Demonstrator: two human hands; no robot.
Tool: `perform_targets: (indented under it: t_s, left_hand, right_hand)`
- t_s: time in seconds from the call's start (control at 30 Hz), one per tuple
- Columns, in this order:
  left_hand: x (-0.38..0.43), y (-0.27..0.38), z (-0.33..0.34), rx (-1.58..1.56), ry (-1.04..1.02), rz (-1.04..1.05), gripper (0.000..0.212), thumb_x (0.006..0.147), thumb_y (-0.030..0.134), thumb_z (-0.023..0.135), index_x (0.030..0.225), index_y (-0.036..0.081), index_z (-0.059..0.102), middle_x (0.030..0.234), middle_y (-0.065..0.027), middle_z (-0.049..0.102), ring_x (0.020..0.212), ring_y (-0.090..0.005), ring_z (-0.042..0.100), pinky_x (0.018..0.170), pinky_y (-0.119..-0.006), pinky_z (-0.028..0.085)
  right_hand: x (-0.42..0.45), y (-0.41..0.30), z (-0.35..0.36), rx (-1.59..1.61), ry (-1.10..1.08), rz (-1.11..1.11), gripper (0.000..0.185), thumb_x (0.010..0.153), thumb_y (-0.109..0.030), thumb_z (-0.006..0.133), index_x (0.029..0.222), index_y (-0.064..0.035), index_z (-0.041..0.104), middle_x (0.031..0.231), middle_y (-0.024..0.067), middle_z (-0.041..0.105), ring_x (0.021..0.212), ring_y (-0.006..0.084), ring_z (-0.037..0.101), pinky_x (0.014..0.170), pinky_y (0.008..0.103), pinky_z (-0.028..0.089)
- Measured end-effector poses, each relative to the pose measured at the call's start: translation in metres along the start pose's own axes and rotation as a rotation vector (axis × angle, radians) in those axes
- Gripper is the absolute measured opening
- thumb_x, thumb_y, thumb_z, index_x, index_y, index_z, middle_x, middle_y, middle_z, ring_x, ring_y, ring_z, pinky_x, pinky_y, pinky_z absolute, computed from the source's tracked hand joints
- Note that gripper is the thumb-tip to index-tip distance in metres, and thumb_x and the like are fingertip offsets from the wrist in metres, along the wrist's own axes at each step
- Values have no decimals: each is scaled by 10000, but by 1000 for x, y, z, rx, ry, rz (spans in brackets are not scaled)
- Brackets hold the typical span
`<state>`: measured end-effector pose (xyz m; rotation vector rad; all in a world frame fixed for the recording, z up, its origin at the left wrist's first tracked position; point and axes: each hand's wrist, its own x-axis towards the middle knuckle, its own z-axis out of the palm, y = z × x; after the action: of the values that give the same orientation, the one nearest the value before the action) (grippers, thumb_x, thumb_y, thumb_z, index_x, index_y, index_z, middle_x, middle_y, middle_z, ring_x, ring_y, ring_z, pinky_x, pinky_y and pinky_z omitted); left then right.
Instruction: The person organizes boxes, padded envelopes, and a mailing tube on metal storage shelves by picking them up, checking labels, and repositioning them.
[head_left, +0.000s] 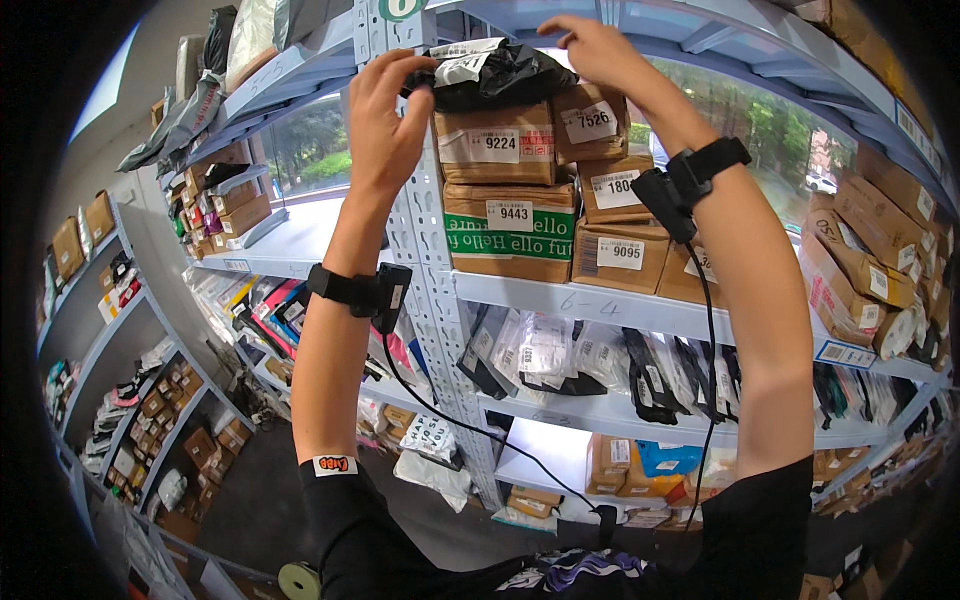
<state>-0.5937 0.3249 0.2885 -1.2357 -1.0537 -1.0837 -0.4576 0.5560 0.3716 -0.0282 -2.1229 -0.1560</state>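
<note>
A black plastic mailer bag (517, 75) with white labels lies on top of stacked cardboard boxes on a metal shelf. My left hand (394, 112) is at the bag's left end, fingers curled over its edge and thumb below; whether it grips firmly is hard to tell. Raised above the bag's right end, my right hand (592, 49) has its fingers apart and holds nothing. Beneath the bag are a taped cardboard box (495, 169) and, under that, a box with green tape (510, 259). A smaller cardboard box (600, 146) stands to their right.
A perforated metal upright (416, 225) stands left of the boxes. Below the shelf edge (600, 304), labelled plastic mailers (547, 349) fill another shelf. More cardboard boxes (862, 262) are piled at right. Grey parcels (187, 105) overhang a shelf at upper left. Cables hang from both wrist straps.
</note>
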Motion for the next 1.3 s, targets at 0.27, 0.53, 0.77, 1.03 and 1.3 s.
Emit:
perform_targets:
  t_s: [0.27, 0.53, 0.77, 1.03, 1.3]
  left_hand:
    - [-9, -12, 19, 226, -11, 169, 241, 826, 188, 728, 1046, 99, 687, 1109, -51, 661, 1062, -283, 582, 905, -387, 466]
    - [-27, -24, 33, 202, 19, 102, 259, 823, 137, 735, 1068, 68, 684, 1145, -84, 666, 1057, -288, 607, 928, -386, 467]
    - [-41, 18, 23, 163, 280, 85, 309, 861, 26, 657, 1167, 62, 643, 1294, -109, 584, 1223, -284, 508, 1033, -405, 359]
    - [-57, 245, 97, -249, -22, 65, 340, 888, -3, 611, 1219, 19, 539, 1319, -175, 499, 1181, -279, 539, 1004, -394, 416]
    - [-35, 393, 216, -541, -409, -16, 464, 829, 111, 669, 1255, 43, 499, 1271, -192, 511, 1047, -379, 596, 855, -432, 516]
  right_hand:
    - [-12, -36, 8, 36, -178, 113, 810, 727, -606, 726, 1365, -146, 530, 1061, 204, 693, 932, 310, 692, 823, 402, 533]
    - [-25, -33, 15, -17, -82, 38, 612, 823, -377, 698, 1350, -138, 500, 996, 204, 702, 909, 354, 693, 782, 448, 550]
    - [-86, -43, -5, 5, 484, -272, 323, 806, -85, 591, 1127, -55, 606, 1100, 167, 625, 1054, 375, 586, 910, 447, 495]
    - [-315, 18, -124, -123, 108, -300, 134, 810, -181, 672, 773, -66, 614, 714, 68, 614, 659, 249, 630, 617, 373, 506]
    - [-397, 181, -313, -554, 466, 22, 378, 780, -112, 641, 1151, -57, 590, 1093, 171, 594, 1012, 354, 569, 916, 426, 469]
